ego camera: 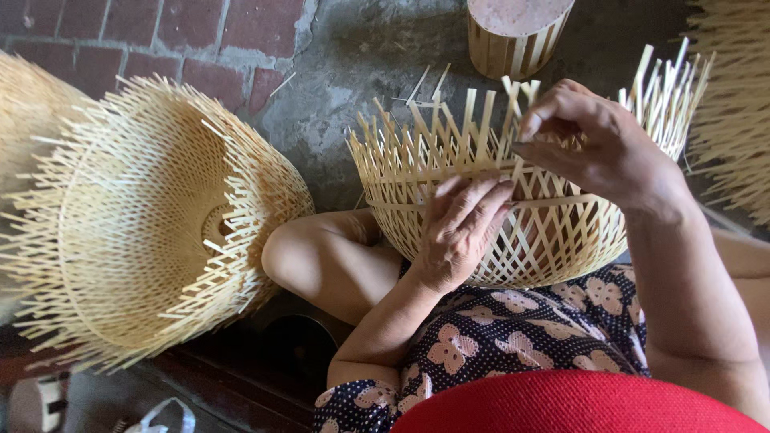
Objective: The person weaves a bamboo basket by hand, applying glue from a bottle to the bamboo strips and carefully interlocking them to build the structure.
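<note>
A half-woven bamboo basket rests on my lap, its loose strip ends sticking upward. My left hand presses flat against the basket's near wall, fingers over a horizontal band. My right hand is above the rim, thumb and fingers pinched on an upright bamboo strip.
A stack of finished woven bamboo shades with spiky edges lies on its side at the left. A small cylindrical bamboo stool or form stands at the top. More spiky bamboo work is at the right. Brick floor lies beyond.
</note>
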